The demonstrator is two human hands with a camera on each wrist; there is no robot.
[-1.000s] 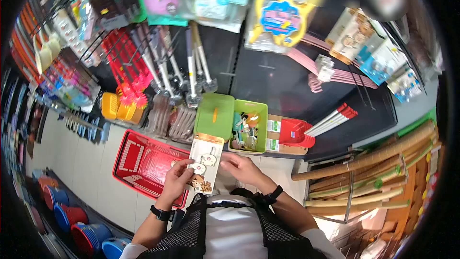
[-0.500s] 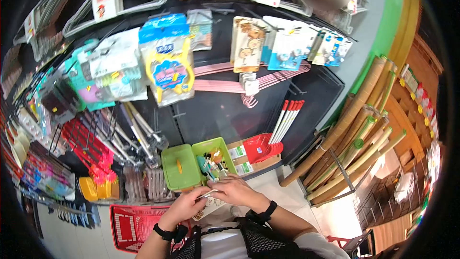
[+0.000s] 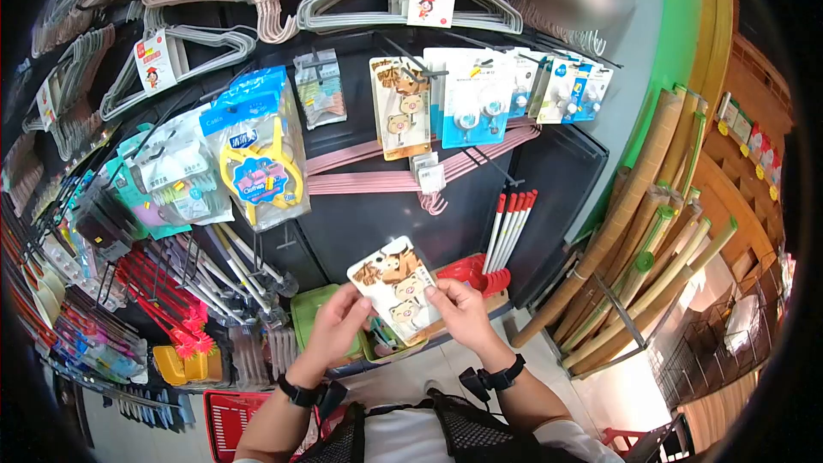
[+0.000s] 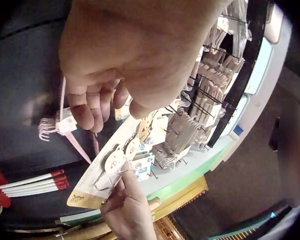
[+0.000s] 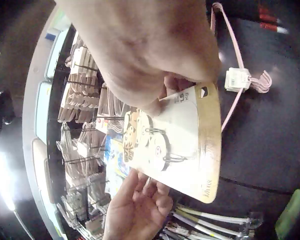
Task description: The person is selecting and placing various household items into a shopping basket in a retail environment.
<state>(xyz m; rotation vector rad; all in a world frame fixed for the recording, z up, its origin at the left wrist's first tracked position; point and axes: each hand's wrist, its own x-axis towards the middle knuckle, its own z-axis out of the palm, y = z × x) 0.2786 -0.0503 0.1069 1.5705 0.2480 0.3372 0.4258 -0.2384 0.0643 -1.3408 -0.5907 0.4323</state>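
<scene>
Red plastic slats form the shopping basket on the floor at lower left, near enough, I judge, to drop things into without a step. Next along, a bagged yellow clothes hanger hangs face out, so its label reads from the aisle. Nearer the middle, my left hand pinches one long edge of the pig-face hook card, thumb on the front, fingers behind – a grip that leaves the printed face uncovered. That card is between my hands, raised in front of the shelf and tilted, its face turned up toward me, likely for reading. Beyond it, a similar carded pack hangs on the display, beside blue-and-white hook packs; hanging them face forward probably lets the hooks be compared at a glance. Over on the card's other edge, my right hand pinches too, thumb in front – two opposite holds that should stop thin cardboard from bending or swinging. Farther right, white poles with red ends lean together, and bamboo-like rolls slant in a metal rack, presumably because they are too long for pegs.
</scene>
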